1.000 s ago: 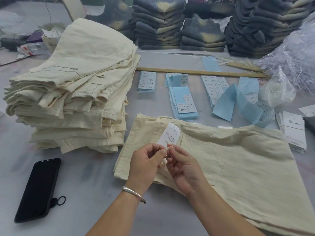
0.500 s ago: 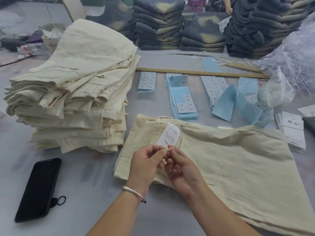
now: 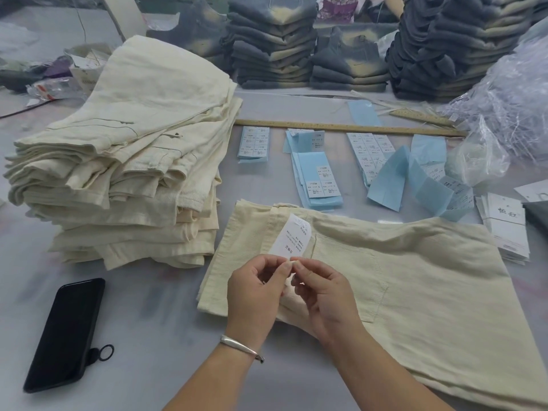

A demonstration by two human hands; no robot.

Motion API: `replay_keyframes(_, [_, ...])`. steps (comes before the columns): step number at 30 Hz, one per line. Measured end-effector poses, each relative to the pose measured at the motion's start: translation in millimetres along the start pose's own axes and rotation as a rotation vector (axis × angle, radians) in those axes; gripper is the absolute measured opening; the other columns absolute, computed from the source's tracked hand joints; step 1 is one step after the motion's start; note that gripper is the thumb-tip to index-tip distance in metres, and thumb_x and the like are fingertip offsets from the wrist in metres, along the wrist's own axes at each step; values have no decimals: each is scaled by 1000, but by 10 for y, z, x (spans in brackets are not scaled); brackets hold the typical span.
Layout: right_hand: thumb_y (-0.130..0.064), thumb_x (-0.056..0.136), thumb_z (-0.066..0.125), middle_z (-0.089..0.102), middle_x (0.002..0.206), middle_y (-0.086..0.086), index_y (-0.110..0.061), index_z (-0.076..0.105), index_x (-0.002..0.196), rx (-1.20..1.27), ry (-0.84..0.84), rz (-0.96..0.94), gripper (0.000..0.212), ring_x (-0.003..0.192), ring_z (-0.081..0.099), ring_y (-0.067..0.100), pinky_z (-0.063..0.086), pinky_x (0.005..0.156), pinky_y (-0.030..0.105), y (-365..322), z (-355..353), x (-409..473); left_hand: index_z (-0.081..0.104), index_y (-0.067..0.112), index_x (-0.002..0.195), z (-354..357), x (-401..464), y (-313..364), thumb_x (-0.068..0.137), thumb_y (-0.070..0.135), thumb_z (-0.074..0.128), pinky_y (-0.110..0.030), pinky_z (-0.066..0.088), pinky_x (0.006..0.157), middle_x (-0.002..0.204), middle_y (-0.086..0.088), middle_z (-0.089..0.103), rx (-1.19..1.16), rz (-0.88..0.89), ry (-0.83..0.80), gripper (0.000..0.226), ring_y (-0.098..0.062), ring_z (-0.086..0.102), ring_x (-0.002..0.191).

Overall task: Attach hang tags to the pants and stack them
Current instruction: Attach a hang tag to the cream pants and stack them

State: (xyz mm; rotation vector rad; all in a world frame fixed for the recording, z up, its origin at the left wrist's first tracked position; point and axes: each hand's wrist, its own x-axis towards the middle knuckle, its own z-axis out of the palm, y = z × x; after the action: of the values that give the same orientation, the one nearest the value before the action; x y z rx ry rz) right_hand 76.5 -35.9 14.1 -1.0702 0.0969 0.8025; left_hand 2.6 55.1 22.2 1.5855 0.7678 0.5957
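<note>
- My left hand (image 3: 255,295) pinches the lower edge of the white hang tag (image 3: 292,240) between thumb and forefinger, and my right hand (image 3: 323,295) pinches at the same spot from the other side, fingertips meeting just under the tag.
- The tag stands up above my knuckles, over the waistband end of the cream pants (image 3: 400,280) lying flat on the table (image 3: 166,321) in front of me.
- To do this well I should keep the tag's bottom edge steady with the left while the right works the fastener through, close to the waistband, so the tag hangs straight and the print faces out.
- Once it is fixed, these pants belong on the cream stack (image 3: 124,161) to my left, edges squared to the pile.
- What I am threading is hard to see: a loop or pin may be between my fingertips, but my fingers cover it, so I can't say whether the tag is already joined to the cloth.
- The print on the tag is too small to read.
- The far leg of the pants runs out of view at the lower right.
</note>
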Motion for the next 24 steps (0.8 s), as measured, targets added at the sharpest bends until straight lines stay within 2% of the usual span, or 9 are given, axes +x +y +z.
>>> replay_keyframes(4, [-10, 68, 77, 65, 71, 12, -3, 77, 83, -185, -36, -74, 16, 60, 54, 13, 46, 55, 19, -88, -64, 46, 74, 18, 73, -55, 92, 17, 81, 11, 76, -20, 51, 57, 67, -4, 72, -3, -31, -91, 10, -14, 62, 55])
replay_keyframes(8, [-15, 63, 78, 65, 73, 10, -5, 76, 80, -169, -108, -20, 19, 61, 55, 12, 45, 56, 20, -166, -57, 67, 72, 8, 75, -163, 240, 69, 81, 5, 74, -14, 44, 51, 68, -6, 68, -133, -133, -322, 7, -8, 55, 51])
replay_keyframes(10, [-14, 63, 77, 66, 72, 7, -7, 77, 78, -175, -130, 25, 16, 61, 55, 12, 44, 56, 20, -193, -49, 79, 70, 9, 74, -206, 304, 70, 80, 6, 75, -12, 40, 47, 65, -3, 66, -146, -182, -384, 8, -6, 53, 50])
replay_keyframes(13, [-13, 63, 77, 67, 71, 5, -8, 77, 77, -188, -135, 67, 15, 60, 57, 11, 45, 55, 20, -195, -54, 91, 69, 8, 74, -239, 349, 38, 77, 8, 78, -11, 37, 45, 62, -2, 62, -90, -203, -384, 9, -7, 51, 49])
replay_keyframes(21, [-11, 63, 75, 67, 71, 8, -8, 77, 74, -182, -113, 126, 12, 62, 60, 13, 46, 54, 21, -166, -69, 95, 67, -2, 75, -180, 327, 13, 78, 2, 76, -17, 45, 50, 59, -3, 64, -16, -166, -342, 10, -9, 51, 45])
replay_keyframes(24, [-5, 69, 73, 67, 70, 8, -6, 77, 76, -149, -75, 151, 8, 60, 60, 13, 46, 53, 21, -144, -69, 92, 68, 4, 72, -133, 282, -37, 79, 7, 77, -20, 47, 52, 59, -1, 63, 46, -118, -271, 12, -9, 52, 45])
